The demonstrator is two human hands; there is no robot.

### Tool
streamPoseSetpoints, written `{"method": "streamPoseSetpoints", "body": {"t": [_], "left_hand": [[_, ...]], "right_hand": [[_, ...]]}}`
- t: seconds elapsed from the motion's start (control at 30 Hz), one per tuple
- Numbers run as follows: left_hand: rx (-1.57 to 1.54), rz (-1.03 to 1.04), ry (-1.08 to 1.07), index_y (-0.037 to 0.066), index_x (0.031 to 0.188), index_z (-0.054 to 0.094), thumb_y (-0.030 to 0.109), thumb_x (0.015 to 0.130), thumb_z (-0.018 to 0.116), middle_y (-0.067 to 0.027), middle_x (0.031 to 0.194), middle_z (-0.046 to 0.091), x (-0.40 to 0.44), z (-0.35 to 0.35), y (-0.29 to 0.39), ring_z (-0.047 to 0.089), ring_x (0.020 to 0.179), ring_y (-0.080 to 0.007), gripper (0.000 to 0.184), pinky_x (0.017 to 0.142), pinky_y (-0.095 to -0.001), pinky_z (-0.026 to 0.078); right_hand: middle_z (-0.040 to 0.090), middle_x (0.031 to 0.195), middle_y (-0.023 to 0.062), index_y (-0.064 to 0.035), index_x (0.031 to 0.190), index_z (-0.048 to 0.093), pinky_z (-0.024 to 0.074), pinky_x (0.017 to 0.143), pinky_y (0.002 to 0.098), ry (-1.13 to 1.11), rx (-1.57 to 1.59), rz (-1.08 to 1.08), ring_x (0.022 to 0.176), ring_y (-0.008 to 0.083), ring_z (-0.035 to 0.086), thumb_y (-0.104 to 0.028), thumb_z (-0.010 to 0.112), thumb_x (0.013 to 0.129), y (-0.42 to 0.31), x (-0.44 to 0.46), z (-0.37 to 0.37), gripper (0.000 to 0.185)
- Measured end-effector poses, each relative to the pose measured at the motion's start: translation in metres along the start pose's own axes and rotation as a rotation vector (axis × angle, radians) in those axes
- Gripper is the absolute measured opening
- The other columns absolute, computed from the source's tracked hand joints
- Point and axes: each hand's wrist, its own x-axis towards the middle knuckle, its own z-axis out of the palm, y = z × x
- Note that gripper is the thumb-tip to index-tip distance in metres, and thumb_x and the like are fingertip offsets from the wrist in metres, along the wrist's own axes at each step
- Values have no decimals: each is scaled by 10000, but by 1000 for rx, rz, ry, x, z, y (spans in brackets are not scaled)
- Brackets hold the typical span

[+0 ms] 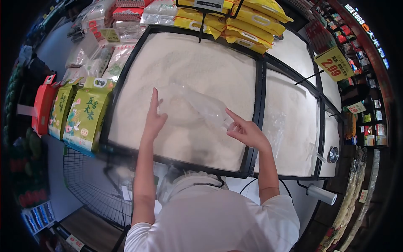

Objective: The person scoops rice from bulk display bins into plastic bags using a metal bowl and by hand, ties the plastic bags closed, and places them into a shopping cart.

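Note:
My right hand (247, 131) pinches one end of a clear plastic bag (205, 107) between thumb and index finger. The bag hangs slanted above the white rice (168, 59) in the large black-framed bin (257, 88), its other end toward the far left. Left of the bag, my left hand (155, 116) is over the rice, index finger stretched away from me and thumb apart. Nothing shows clearly in it, and its other fingers are partly hidden.
Yellow rice bags (252, 25) are stacked behind the bin. Green rice bags (88, 113) stand at the left. More rice bins (289, 122) lie to the right, with a metal scoop (333, 154) and a plastic bag roll (322, 194). A wire cart (94, 180) is lower left.

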Motion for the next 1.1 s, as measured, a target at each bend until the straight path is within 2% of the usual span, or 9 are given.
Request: {"method": "streamPoseSetpoints", "body": {"t": [0.2, 0.4, 0.43, 0.5, 0.73, 0.83, 0.93, 1.03, 1.1], "left_hand": [[-9, 3, -30, 223, 1576, 126, -134, 685, 418, -70, 1638, 132, -1, 1, 1, 337, 1428, -312, 1003, 655, -209, 464], [2, 23, -44, 218, 1576, 118, -133, 688, 416, -72, 1640, 124, 6, 6, -4, 336, 1427, -315, 1001, 673, -216, 469], [5, 24, -47, 217, 1577, 116, -133, 688, 415, -72, 1640, 122, 6, 6, -5, 334, 1428, -316, 1001, 676, -217, 470], [34, 71, -52, 217, 1577, 114, -135, 687, 410, -73, 1640, 117, 10, 4, -15, 331, 1429, -321, 1001, 679, -216, 469], [5, 52, -73, 223, 1577, 106, -139, 694, 410, -78, 1642, 100, 9, 3, -17, 316, 1435, -329, 1002, 680, -213, 466], [29, 117, -64, 226, 1577, 104, -128, 717, 430, -82, 1640, 111, 13, 4, -22, 318, 1433, -332, 985, 676, -214, 468], [4, 24, -37, 231, 1577, 69, -92, 758, 474, -107, 1633, 125, 5, 9, -8, 349, 1414, -333, 970, 675, -225, 476], [0, 85, 6, 236, 1576, 25, -43, 797, 520, -139, 1624, 140, 8, 10, -23, 390, 1386, -329, 964, 676, -241, 483], [-28, 22, 50, 238, 1574, 7, -24, 808, 536, -154, 1616, 159, 6, 13, -17, 406, 1372, -326, 967, 677, -249, 487]], "right_hand": [[603, 758, 56, -230, 1524, 318, 472, 679, 254, -10, 22, 242, 649, 123, 546, -228, 705, 858, 52, -98, -16, 771], [680, 826, 159, -250, 1511, 342, 509, 724, 326, -192, -289, 474, 704, 220, 649, -252, 703, 808, 96, -124, 4, 790], [684, 815, 151, -200, 1514, 334, 515, 709, 329, -195, -381, 409, 679, 225, 657, -248, 693, 797, 119, -117, 20, 803], [682, 814, 155, -157, 1514, 324, 519, 714, 331, -209, -372, 366, 680, 234, 661, -262, 688, 796, 160, -93, 53, 811], [685, 963, 223, -98, 1495, 348, 507, 831, 369, -378, -191, 548, 905, 330, 660, -280, 703, 785, 134, -44, 60, 814], [655, 1076, 229, -106, 1452, 427, 508, 839, 345, -189, -486, 260, 987, 318, 641, -263, 723, 768, 152, -47, 73, 761], [625, 1105, 190, -91, 1374, 511, 508, 853, 326, -50, -576, 214, 1006, 306, 625, -187, 712, 798, 124, -42, 75, 618], [613, 1077, 158, -52, 1262, 587, 521, 841, 327, 391, -218, -104, 954, 295, 641, -78, 683, 828, 90, -7, 85, 445], [621, 1005, 137, -12, 1167, 624, 538, 788, 318, 399, -49, -153, 887, 261, 659, -2, 659, 838, 57, 23, 90, 330]]}}
